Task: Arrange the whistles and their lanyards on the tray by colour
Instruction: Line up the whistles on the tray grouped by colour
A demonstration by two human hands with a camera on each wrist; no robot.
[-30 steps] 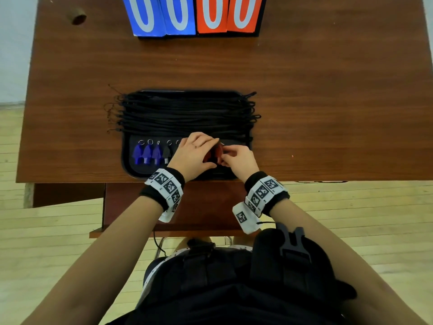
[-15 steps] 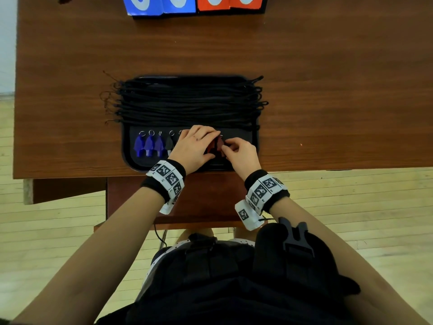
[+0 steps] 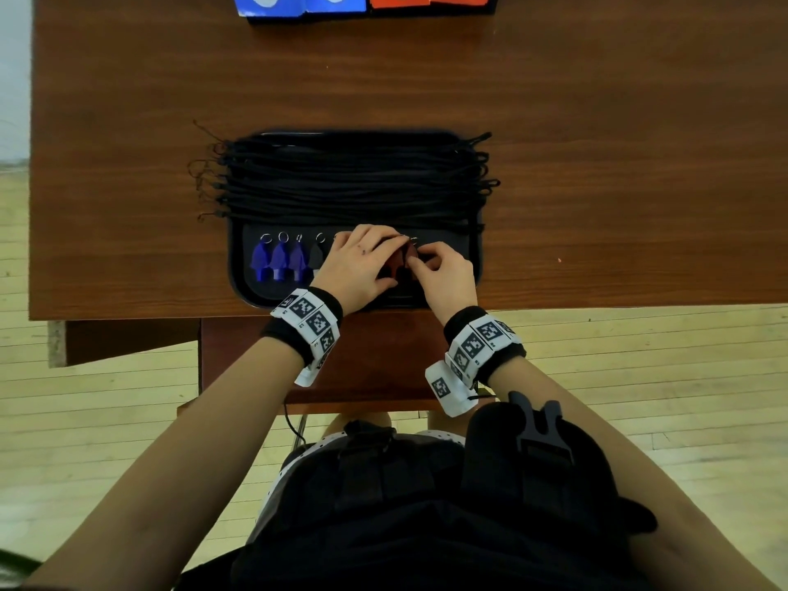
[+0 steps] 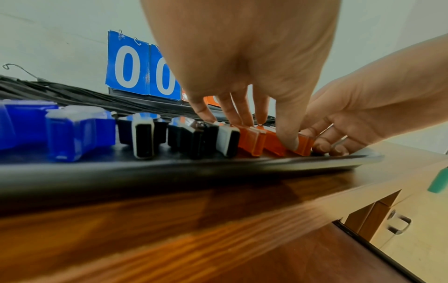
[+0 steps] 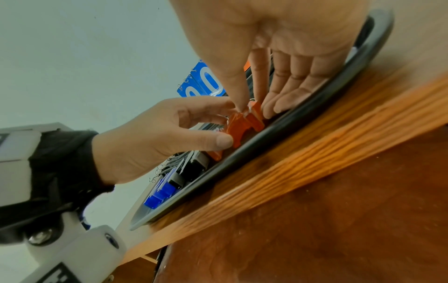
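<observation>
We work at a wooden table [image 3: 597, 164] whose near edge carries a black tray [image 3: 239, 287], set close so both wrists reach it without stretching. Across the tray's far half we have the lanyards [image 3: 354, 181] lying in one black bundle, straight and side by side, which leaves the near strip free for a single row of whistles. That row runs by colour from our left: blue whistles [image 3: 279, 260], then black whistles [image 4: 143, 138], then the orange whistles [image 4: 252, 138], each standing with its ring toward the cords (so the rings line up against the bundle, we judge). The orange group at the right end of the row is where both hands meet. Our left hand [image 3: 358, 266] arches over it, thumb on the near end and fingertips on the far side, bracing the orange ones already standing so that they do not topple. Our right hand [image 3: 443, 275] pinches the outermost orange whistle [image 5: 247, 119] between thumb and forefinger, the other fingers relaxed along the tray, apparently squaring it up against its neighbours. We judge the sorting nearly finished. A blue and orange scoreboard [image 3: 366, 4] stands at the far edge, out of the way.
</observation>
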